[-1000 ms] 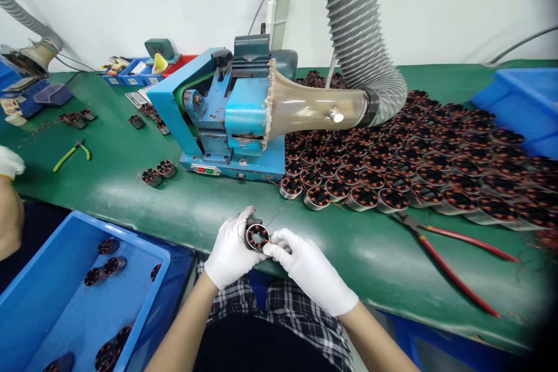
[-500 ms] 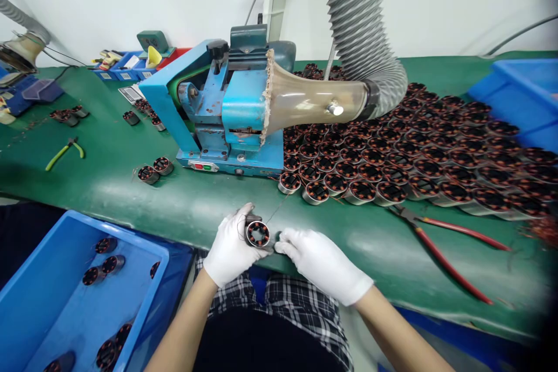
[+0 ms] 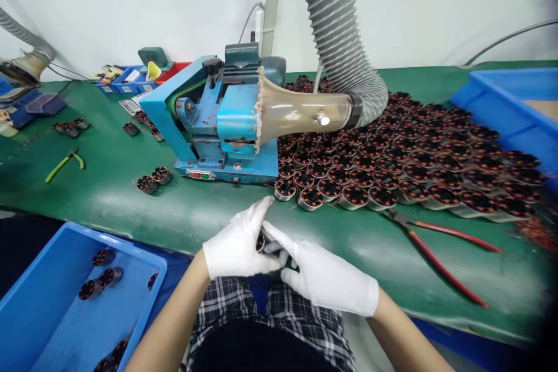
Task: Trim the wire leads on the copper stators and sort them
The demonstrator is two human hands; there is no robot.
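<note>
Fingers (image 3: pixel 281 237) apart, right hand (image 3: pixel 333 278) slants toward the wound ring (image 3: pixel 260 242) left hand (image 3: pixel 238 245) clasps.

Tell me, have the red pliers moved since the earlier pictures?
No, the pliers still lie to the right of the blue machine, in the same spot.

The green table (image 3: pixel 209 204) spans the frame. At centre stands a blue machine (image 3: pixel 242 122); right of it, packed rows of wound metal rings (image 3: pixel 354 195), with red-handled cutters (image 3: pixel 429 238) just in front. A blue bin (image 3: pixel 508 104) sits upper right. Left lie two more rings (image 3: pixel 154 179) and green-handled pliers (image 3: pixel 65 165); small bins (image 3: pixel 131 80) stand upper left.
</note>
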